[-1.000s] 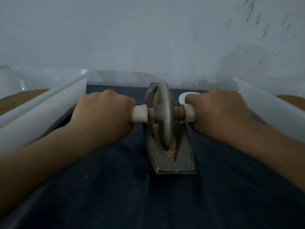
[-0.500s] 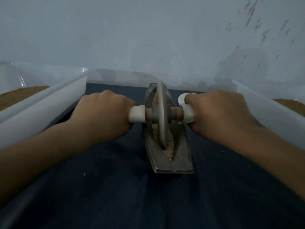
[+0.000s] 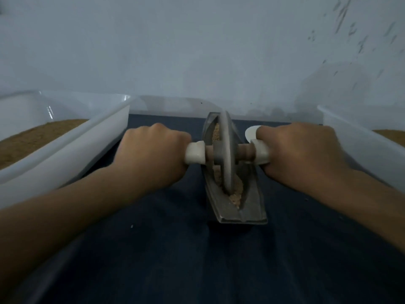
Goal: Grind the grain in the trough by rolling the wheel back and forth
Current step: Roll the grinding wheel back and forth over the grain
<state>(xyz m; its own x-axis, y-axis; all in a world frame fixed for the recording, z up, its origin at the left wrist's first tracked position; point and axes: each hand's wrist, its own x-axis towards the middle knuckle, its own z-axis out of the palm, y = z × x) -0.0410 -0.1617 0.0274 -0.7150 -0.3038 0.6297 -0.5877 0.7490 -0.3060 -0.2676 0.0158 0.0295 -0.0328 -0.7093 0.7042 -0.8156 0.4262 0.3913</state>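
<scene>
A grey metal wheel (image 3: 227, 150) stands upright in a narrow boat-shaped metal trough (image 3: 252, 207) on a dark cloth. Pale crushed grain (image 3: 235, 195) lies in the trough's groove in front of and behind the wheel. An axle runs through the wheel with a white handle on each side. My left hand (image 3: 151, 156) grips the left handle (image 3: 195, 152). My right hand (image 3: 300, 152) grips the right handle (image 3: 259, 151). Most of each handle is hidden inside the fists.
A white plastic tub (image 3: 65, 154) with brown powder stands at the left, another tub (image 3: 359, 141) at the right. A small white round object (image 3: 251, 132) lies behind my right hand. A pale wall rises right behind the trough.
The wheel has stayed near the trough's middle with both hands on its handles, shifting only slightly. A little more grain shows at the trough's near end.
</scene>
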